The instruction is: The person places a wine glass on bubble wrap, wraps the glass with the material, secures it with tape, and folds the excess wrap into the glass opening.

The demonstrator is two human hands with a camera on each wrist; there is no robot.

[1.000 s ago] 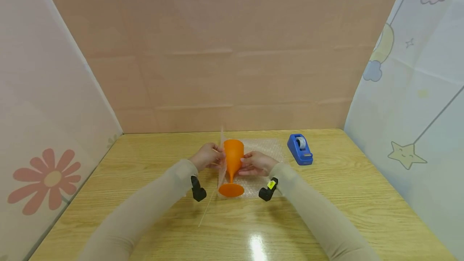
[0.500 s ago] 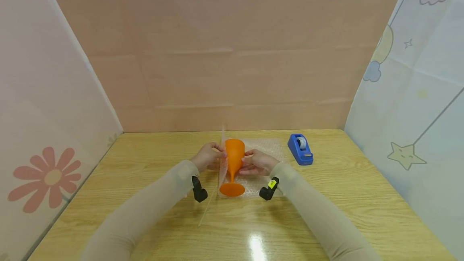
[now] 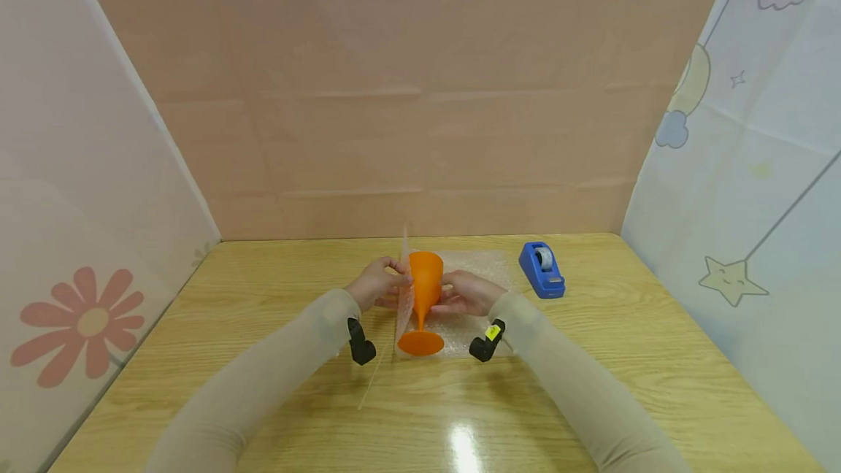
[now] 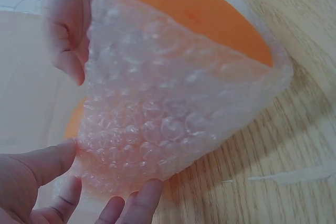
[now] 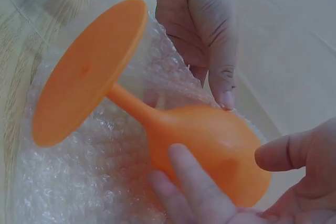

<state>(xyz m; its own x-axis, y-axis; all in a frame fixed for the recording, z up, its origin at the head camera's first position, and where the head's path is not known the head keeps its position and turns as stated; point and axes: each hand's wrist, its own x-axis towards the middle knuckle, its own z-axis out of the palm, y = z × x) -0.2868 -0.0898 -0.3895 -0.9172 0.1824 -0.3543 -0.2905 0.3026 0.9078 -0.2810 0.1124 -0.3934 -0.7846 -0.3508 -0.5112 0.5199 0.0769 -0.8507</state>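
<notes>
An orange plastic goblet (image 3: 427, 279) lies on its side on a sheet of bubble wrap (image 3: 482, 265), its round foot towards me. My left hand (image 3: 379, 285) pinches the left edge of the wrap, which stands raised along the goblet's left side. In the left wrist view this lifted flap of bubble wrap (image 4: 168, 103) covers much of the goblet. My right hand (image 3: 469, 292) holds the bowl from the right; in the right wrist view its thumb is at the rim side and its fingers (image 5: 197, 182) lie along the bowl.
A blue tape dispenser (image 3: 542, 271) with a roll of clear tape stands right of the wrap. A thin pale strip (image 3: 373, 382) lies on the wooden table (image 3: 296, 385) at front left. Patterned sheets wall the sides, and a pinkish-brown sheet (image 3: 420, 130) the back.
The goblet and the raised wrap edge have shifted very slightly to the right. Both hands stay almost in place; the right fingers have moved a little against the bowl.
</notes>
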